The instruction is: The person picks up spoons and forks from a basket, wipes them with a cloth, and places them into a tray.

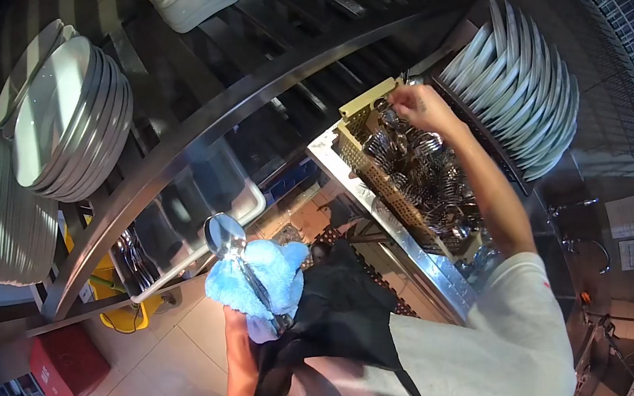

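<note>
A light blue cloth lies over my left hand, which is closed around it and the handles of several spoons. The shiny bowls of these spoons stick out beyond the cloth, pointing away from me. My right hand is at the far end of a beige perforated basket, its fingers pinched together. Heaped in that basket is a lot of metal cutlery, with spoon bowls and fork tines showing. Whatever the right fingertips hold is too small and hidden to make out.
A slatted metal shelf crosses in front, bearing stacked white bowls and rectangular plates. Below it sits a grey divided tray with some cutlery. Right of the basket, plates stand in a row. A red box is low at left.
</note>
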Motion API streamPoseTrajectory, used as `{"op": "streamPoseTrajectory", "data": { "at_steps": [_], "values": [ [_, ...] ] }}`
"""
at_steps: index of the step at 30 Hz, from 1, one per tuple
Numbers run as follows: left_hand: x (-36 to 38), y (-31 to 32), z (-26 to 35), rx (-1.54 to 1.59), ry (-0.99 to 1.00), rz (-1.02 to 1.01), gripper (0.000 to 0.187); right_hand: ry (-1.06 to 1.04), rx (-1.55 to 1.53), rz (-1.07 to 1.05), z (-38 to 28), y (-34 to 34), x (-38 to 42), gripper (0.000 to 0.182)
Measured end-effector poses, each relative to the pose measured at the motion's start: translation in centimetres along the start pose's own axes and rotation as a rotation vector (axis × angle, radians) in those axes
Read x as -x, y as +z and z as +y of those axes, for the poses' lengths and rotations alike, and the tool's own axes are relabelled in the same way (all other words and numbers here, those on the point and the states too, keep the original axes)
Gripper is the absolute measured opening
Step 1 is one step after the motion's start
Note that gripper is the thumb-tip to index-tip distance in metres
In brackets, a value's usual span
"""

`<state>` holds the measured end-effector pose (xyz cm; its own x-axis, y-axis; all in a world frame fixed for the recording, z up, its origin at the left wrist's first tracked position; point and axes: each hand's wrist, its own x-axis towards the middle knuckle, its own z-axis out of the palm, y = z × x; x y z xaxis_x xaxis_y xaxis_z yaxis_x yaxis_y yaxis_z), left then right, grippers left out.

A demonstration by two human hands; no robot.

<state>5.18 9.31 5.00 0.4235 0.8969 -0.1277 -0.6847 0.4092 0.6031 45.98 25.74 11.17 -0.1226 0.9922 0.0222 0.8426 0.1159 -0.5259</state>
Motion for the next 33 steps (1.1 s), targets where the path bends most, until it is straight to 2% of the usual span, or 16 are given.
{"op": "streamPoseTrajectory", "data": {
  "at_steps": [3,4,6,8,10,12,15,16,18,22,23,24,27,31,33],
  "values": [
    [-0.3,0.0,-0.5,0.008,-0.009,0.011,0.047,-0.022,-0.025,-0.201,2.6,0.9,0.3,0.032],
    [-0.3,-0.1,-0.6,0.012,-0.012,0.017,0.047,-0.024,-0.026,-0.204,3.1,1.1,-0.1,0.032],
    [-0.1,-0.2,-0.9,0.017,-0.022,0.032,0.047,-0.2,0.121,-0.186,3.1,1.3,-0.8,0.031],
    [0.0,-0.4,-1.0,0.019,-0.037,0.039,0.047,-0.169,0.119,-0.245,3.2,1.0,-0.7,0.03],
    [-0.2,-0.6,-1.0,0.024,-0.045,0.041,0.047,-0.15,-0.045,-0.169,3.5,0.9,-0.6,0.028],
    [-0.2,-1.1,-1.1,0.042,-0.047,0.05,0.048,-0.212,-0.039,-0.115,1.8,-0.3,0.1,0.026],
    [0.7,-1.4,-1.6,0.066,-0.064,0.058,0.048,-0.162,-0.099,0.163,0.1,-0.7,1.2,0.024],
    [0.4,-1.6,-1.6,0.073,-0.07,0.059,0.048,-0.159,-0.096,0.163,0.9,-0.2,1.2,0.024],
    [0.6,-1.6,-1.9,0.076,-0.076,0.057,0.048,-0.019,-0.404,0.194,3.1,1.8,0.5,0.025],
    [1.2,-2.0,-2.1,0.092,-0.097,0.063,0.048,-0.092,-0.311,0.283,3.7,2.9,0.6,0.024],
    [1.2,-2.2,-2.0,0.098,-0.101,0.068,0.048,-0.041,-0.482,0.27,3.5,3.0,0.6,0.02],
    [1.5,-2.3,-2.2,0.102,-0.106,0.074,0.048,-0.04,-0.484,0.268,4.1,3.2,0.6,0.02],
    [2.2,-2.8,-2.4,0.119,-0.118,0.084,0.048,-0.045,-0.794,0.211,5.4,3.0,0.2,0.03],
    [2.2,-3.4,-2.5,0.139,-0.125,0.092,0.048,-0.013,-0.838,0.248,4.7,3.2,0.0,0.031],
    [1.9,-3.5,-2.7,0.152,-0.13,0.096,0.048,-0.067,-0.674,0.411,5.1,3.8,-0.4,0.035]
  ]
}}
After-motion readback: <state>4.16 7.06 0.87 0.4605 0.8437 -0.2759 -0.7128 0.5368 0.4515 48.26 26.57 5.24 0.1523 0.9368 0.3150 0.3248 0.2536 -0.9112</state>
